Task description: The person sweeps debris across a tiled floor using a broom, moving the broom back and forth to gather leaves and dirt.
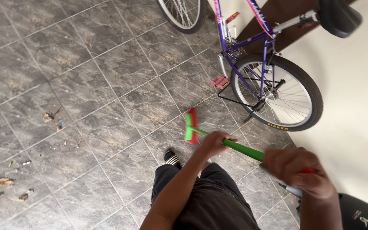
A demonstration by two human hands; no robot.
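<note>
Scattered brown leaf scraps and debris (47, 117) lie at the left on the grey tiled floor (107, 64). At centre, the left hand (215, 142) has its grip wrapped closed around the green-handled broom with a red and green head (191, 126), head down on the tiles. Further right, the right hand (297, 170) closes on the handle's upper end, near a purple bicycle (265, 64) by the wall

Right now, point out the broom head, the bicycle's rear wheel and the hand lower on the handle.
broom head (190, 126), head view, on its green and red block.
bicycle's rear wheel (302, 81), head view, on the black tyre.
left hand (216, 142), head view, on the knuckles gripping the green handle (245, 149).
</note>
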